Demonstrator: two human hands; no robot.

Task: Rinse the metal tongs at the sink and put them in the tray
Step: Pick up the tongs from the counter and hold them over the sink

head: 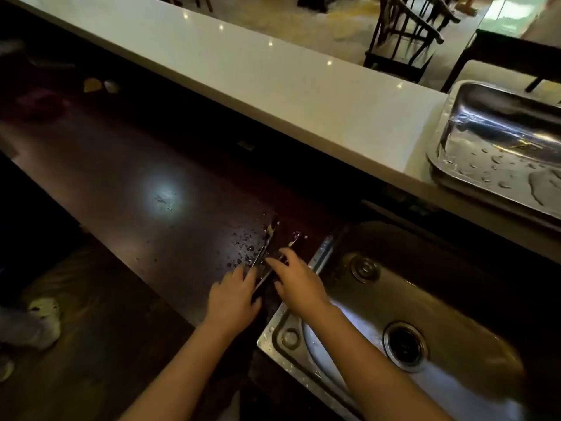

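The metal tongs [268, 238] lie on the dark wet counter just left of the sink [455, 305], their two tips spread apart and pointing away from me. My left hand [233, 296] rests over the handle end, fingers curled on the left arm of the tongs. Fingers of my right hand [296, 281] press on the right arm of the tongs. The steel tray [461, 165], wet with drops, sits on the raised white ledge at the far right.
The steel sink has a drain [405, 346] and a small round fitting [364, 268]. A white raised ledge [273, 80] runs along the back. Dark chairs [403, 34] stand beyond it. The dark counter [136, 177] stretches to the left.
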